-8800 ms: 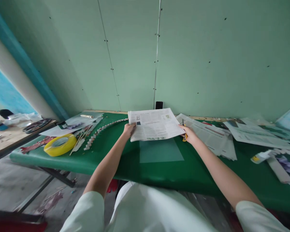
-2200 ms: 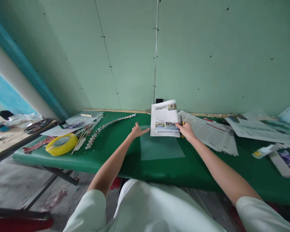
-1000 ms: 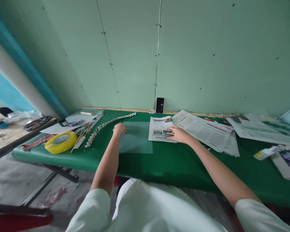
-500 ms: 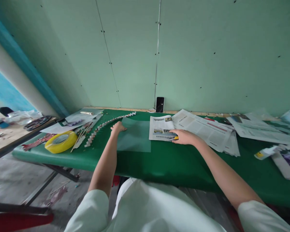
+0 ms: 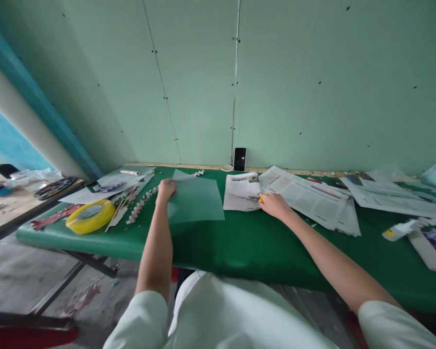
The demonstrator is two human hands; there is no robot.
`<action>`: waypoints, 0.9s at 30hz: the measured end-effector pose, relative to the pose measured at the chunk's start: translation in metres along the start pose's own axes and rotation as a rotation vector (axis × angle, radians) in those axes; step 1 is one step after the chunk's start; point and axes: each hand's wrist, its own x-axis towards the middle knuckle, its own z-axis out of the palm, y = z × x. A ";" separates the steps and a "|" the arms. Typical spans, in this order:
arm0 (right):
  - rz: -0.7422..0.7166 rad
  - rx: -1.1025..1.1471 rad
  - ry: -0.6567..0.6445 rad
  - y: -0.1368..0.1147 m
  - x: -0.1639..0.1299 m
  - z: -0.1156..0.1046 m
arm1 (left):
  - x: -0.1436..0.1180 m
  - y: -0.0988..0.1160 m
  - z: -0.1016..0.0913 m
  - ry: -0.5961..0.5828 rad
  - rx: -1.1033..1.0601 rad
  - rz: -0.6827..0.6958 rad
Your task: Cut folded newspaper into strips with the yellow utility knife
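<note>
Moved since the frame half a second back: translucent sheet (image 5: 196,198), drawn slightly toward 10 o'clock and raised on its far left side, along with left hand (image 5: 167,188). (12 = toward wall (image 5: 196,97).) Hardly shifted: folded newspaper (image 5: 238,189).

Left hand: pinching the sheet's left edge, fingers pressed together; exact thumb placement cannot be told. Sheet lying at 9 o'clock from the newspaper, just beside; whether touching, cannot tell. Seen wider from 9 to 3 than deep from 12 to 6; true long axis uncertain at this slant. Far left corner pointing to about 12, near edge running roughly 9 to 3 above green table (image 5: 218,247).

Right hand (image 5: 274,206): fingers closed around yellow-handled tool (image 5: 261,199), some hidden. Tool's long axis near 9–3, front end pointing to 9 over the newspaper, blurred.

Surroundings: white zigzag strip (image 5: 141,207), running 8 to 2, its middle covered by left hand and sheet. Yellow tape roll (image 5: 89,228), flat, at 8 from left hand. Phone (image 5: 240,159), propped upright against wall at 12 from newspaper. Loose newsprint (image 5: 305,196), at 3 from right hand. Glue bottle (image 5: 396,231), farther out between 3 and 4, nozzle toward 2.
</note>
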 end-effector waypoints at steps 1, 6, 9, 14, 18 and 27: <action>0.018 -0.005 0.011 -0.001 0.001 0.001 | 0.001 -0.001 -0.006 0.071 -0.024 -0.021; 0.076 0.009 0.029 -0.002 0.004 0.005 | -0.003 0.002 -0.013 0.264 -0.172 -0.054; 0.059 0.027 0.044 -0.006 0.003 0.008 | -0.009 0.010 0.003 0.171 -0.197 -0.055; 0.004 0.054 0.060 -0.017 0.001 0.013 | -0.019 0.021 0.032 0.044 -0.164 -0.061; 0.021 0.056 0.109 -0.022 0.002 0.016 | -0.018 0.018 0.028 0.042 -0.133 -0.082; -0.005 0.102 0.157 -0.022 0.004 0.023 | -0.014 0.013 0.028 0.008 -0.076 -0.036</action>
